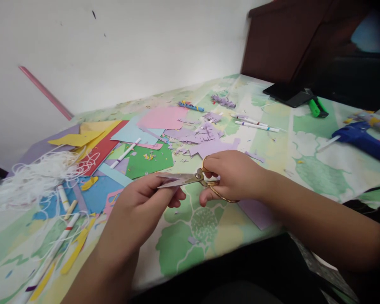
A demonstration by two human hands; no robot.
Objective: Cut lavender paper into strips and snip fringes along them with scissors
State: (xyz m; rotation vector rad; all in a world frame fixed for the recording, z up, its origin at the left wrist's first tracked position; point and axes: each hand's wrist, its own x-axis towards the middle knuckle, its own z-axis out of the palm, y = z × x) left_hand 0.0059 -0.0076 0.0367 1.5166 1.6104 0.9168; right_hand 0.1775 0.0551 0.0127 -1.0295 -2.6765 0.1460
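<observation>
My right hand (237,173) grips a pair of scissors (184,180) by its gold-coloured handles, with fingers through the loops. The blades point left and lie over the thumb and forefinger of my left hand (141,207), their tips slightly apart. My left hand is pinched closed right at the blades; whatever it holds is too small and covered to make out. Just beyond the hands lie lilac paper pieces (213,147), some with fringed edges. A lilac sheet (256,213) lies partly under my right forearm.
Coloured sheets, including green (155,162) and pink (163,117), spread left of centre. White string (41,181) is tangled at the left among markers (63,198). A blue glue gun (364,139), green cutter (318,107) and black phone (288,93) are at the right.
</observation>
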